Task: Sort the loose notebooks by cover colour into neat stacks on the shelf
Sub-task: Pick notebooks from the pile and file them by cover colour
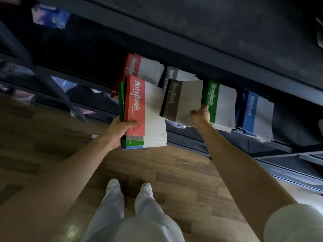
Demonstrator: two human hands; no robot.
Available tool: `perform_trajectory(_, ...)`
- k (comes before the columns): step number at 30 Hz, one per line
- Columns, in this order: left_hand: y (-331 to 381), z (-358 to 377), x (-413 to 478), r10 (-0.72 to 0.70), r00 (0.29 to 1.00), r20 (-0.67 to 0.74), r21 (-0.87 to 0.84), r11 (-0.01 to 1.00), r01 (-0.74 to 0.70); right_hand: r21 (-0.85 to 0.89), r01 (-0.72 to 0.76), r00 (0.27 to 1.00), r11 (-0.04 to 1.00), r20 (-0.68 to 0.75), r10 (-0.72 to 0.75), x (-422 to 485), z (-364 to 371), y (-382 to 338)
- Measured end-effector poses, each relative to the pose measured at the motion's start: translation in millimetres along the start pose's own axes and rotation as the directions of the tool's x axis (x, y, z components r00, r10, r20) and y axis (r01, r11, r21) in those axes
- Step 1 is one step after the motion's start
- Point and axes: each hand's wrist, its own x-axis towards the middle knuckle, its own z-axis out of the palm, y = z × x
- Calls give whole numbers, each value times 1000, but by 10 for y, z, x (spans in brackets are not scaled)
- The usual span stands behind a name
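My left hand (120,130) grips a mixed pile of notebooks (148,123) with a red cover on top; grey, green and blue covers show at its lower edge. My right hand (201,115) holds a single brown notebook (181,100) by its lower corner, bent slightly, in front of the shelf (188,137). On the shelf lie a red stack (141,69), a grey stack (174,74) partly hidden behind the brown notebook, a green stack (220,102) and a blue stack (257,112).
The dark metal shelf unit runs diagonally across the view, with an upper board (209,32) close above the stacks. Lower shelves (288,170) extend to the right. Wooden floor (174,172) lies below, with my legs and white shoes (129,187) standing on it.
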Motion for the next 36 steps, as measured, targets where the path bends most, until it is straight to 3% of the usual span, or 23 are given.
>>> perform_trajectory(5,-3,-5,63,5,997,-75,-7,1000,-5,73,18,998,997,-61,-14,199,134,-90)
perform_trajectory(11,-66,25,43,16,996,-87,-16,1000,-18,-66,190,979,979,-67,-195,469,174,-72)
perform_trajectory(18,-74,142,-36,33,996,-88,13,999,-32,-300,267,959,916,175,-223,412,199,-39)
perform_trajectory(20,-84,188,-76,30,997,-73,8,1000,-29,-368,266,960,891,181,-212,319,160,-42)
perform_trajectory(22,-94,239,-132,39,998,-52,8,999,-39,-274,262,959,925,184,-218,184,122,-100)
perform_trajectory(25,-96,327,-190,50,999,-19,6,999,-50,71,39,905,997,421,-65,-160,70,-211)
perform_trajectory(27,-98,394,-211,56,998,1,8,998,-56,150,-15,868,989,492,-61,-391,41,-224)
perform_trajectory(32,-98,483,-255,81,996,39,7,997,-82,234,143,953,962,231,-198,-740,-72,-113)
perform_trajectory(36,-70,466,-332,98,993,68,21,995,-100,280,90,978,956,156,-138,-852,-140,-45)
